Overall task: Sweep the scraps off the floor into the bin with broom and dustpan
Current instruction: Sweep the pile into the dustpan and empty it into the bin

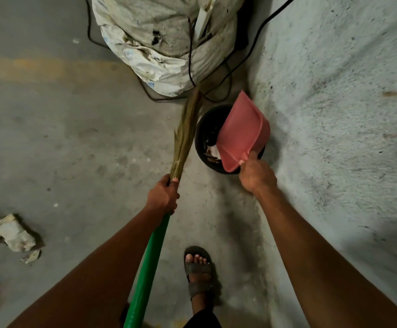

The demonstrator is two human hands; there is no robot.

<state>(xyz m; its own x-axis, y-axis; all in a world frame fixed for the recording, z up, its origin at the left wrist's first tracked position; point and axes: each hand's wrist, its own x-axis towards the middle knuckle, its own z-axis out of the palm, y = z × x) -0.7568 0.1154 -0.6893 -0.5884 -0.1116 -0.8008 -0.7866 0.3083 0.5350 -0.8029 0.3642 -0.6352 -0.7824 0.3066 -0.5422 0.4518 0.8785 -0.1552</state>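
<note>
Dustpan tipped over the bin, more scraps waiting on the floor

A white sack [164,43] with black cables [223,76] draped over it crowds the wall side; the broom [183,138], gripped by the left hand [163,196] where green handle meets bristles, points its tips at those cables and could snag them. The black bin [204,138] sits just beside it, and the pink dustpan [242,133], its handle clasped by the right hand [256,174], overhangs the rim, so scraps may spill outside. Loose scraps [15,235] lie well apart at left
</note>
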